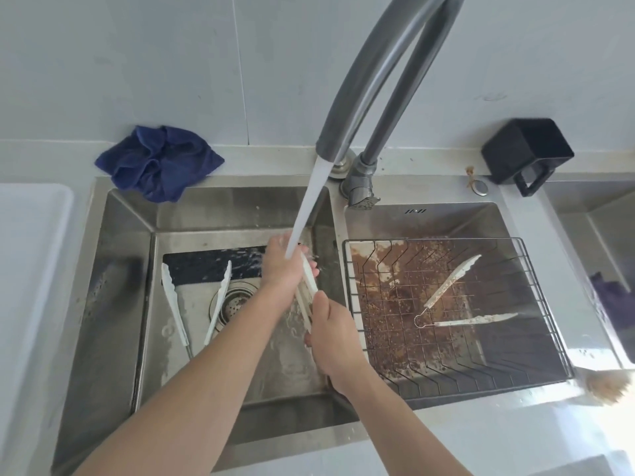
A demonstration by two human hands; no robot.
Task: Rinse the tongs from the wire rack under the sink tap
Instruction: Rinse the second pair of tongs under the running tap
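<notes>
Pale tiles back a steel double sink (130,269) set in the worktop. Both hands hold one pair of tongs (308,283) under the tap (347,108) stream: left hand (283,266) clamped near the tips, right hand (331,333) gripping the handle end. Better to turn them slowly so water reaches both arms, then fetch the soiled pair (457,297) from the wire rack (543,321).

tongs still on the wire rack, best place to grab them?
Judging by pose, take the dirty tongs at the hinged wire-loop end, coming from above on the side nearest the basin divider. The two arms meet there, so one pinch gets both; the toothed tips splay apart toward the far right. They lie flat on the wire rack.
</notes>
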